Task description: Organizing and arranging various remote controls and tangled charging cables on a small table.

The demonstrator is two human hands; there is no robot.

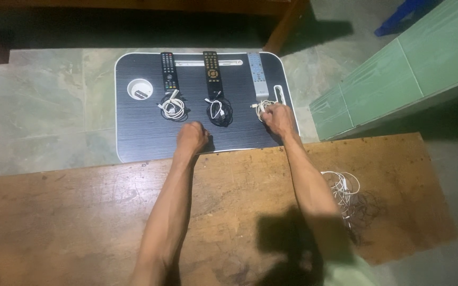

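Resting on black tray (144, 132), left hand (192, 139) fisted, right hand (279, 118) clamping white cable (261, 108) — wooden board (80, 212), green tiles.

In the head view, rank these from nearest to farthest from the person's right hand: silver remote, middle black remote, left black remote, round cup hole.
From the right hand:
1. Silver remote, just above it, tray's right side.
2. Middle black remote, centre.
3. Left black remote, further left.
4. Round cup hole, tray's far left.

Place: a home, a plain living room by the look of it.
Floor: worn greenish tiles (38, 106).
Furniture: dark wooden legs (282, 26) at the top, a scratched wooden board (107, 212), a black lap tray (144, 132).
Household items: three television remotes (169, 71), coiled cables (174, 108).
Wall: pale green panels (398, 74).
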